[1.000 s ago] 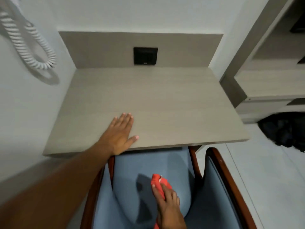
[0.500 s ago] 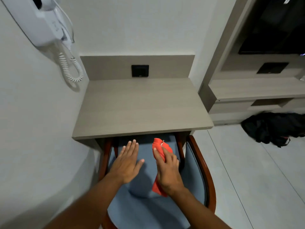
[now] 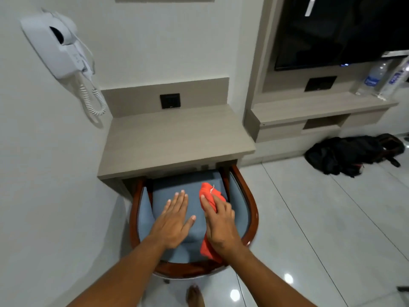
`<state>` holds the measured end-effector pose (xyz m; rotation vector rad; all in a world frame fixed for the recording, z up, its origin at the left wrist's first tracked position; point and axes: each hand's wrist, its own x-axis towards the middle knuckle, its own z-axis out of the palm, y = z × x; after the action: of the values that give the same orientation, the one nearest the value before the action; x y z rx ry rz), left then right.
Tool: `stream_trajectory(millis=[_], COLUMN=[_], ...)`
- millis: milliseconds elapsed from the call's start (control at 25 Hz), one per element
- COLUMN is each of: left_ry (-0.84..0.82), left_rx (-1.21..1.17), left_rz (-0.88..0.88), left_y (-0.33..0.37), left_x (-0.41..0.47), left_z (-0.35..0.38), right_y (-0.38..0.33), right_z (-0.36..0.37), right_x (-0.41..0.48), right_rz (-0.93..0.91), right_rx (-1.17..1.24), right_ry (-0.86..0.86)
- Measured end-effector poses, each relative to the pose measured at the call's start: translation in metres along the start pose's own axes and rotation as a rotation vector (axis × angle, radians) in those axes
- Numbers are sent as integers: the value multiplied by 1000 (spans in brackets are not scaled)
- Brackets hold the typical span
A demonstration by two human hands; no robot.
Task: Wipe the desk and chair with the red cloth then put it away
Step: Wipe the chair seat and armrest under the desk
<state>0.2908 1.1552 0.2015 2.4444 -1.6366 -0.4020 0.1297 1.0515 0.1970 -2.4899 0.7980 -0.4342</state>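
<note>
The red cloth (image 3: 210, 193) lies on the blue seat of the chair (image 3: 252, 209), which has a curved dark wood frame and is pushed partly under the pale wood desk (image 3: 174, 138). My right hand (image 3: 219, 222) presses flat on the cloth, whose ends stick out beyond my fingertips and below my wrist. My left hand (image 3: 174, 220) rests flat on the seat cushion just left of it, fingers apart, holding nothing.
A white wall phone (image 3: 59, 49) with a coiled cord hangs left of the desk. A black socket (image 3: 170, 100) sits in the desk's back panel. To the right are a shelf unit (image 3: 318, 109) with plastic bottles (image 3: 374, 78), a dark screen, and a black bag (image 3: 352, 154) on the tiled floor.
My left hand came off the desk edge and down onto the chair seat. The view pulled back and up, and my right hand with the cloth slid forward on the seat.
</note>
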Motion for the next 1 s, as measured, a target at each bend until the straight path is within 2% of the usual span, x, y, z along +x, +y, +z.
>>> stream_trajectory(millis=[160, 320, 440, 520, 600, 680, 760, 840, 920, 1000], left_ry=[-121, -269, -284, -314, -340, -383, -425, -460, -469, -490], left_rx=[12, 22, 27, 45, 25, -26, -64, -52, -51, -72], left_rz=[66, 101, 94, 135, 184, 208, 220, 209, 189, 191], left_y=[24, 34, 30, 33, 39, 44, 45, 46, 46, 47], left_x=[-26, -39, -44, -38, -31, -25, -21, -19, -18, -19], left_z=[48, 94, 112, 113, 111, 108, 108, 110, 109, 110], right_y=[15, 29, 36, 48, 57, 50, 35, 29, 30, 32], right_z=[14, 37, 65, 81, 95, 111, 120, 121, 117, 116], right_x=[-76, -114, -121, -123, -127, -116, -97, -81, -73, -76], right_rz=[99, 235, 405, 728, 1184, 1426, 1393, 1345, 1328, 1345], right_rx=[39, 78, 172, 445, 838, 1342, 1776, 2052, 2166, 2177], right_ry=[41, 56, 179, 490, 783, 815, 841, 966, 1032, 1035])
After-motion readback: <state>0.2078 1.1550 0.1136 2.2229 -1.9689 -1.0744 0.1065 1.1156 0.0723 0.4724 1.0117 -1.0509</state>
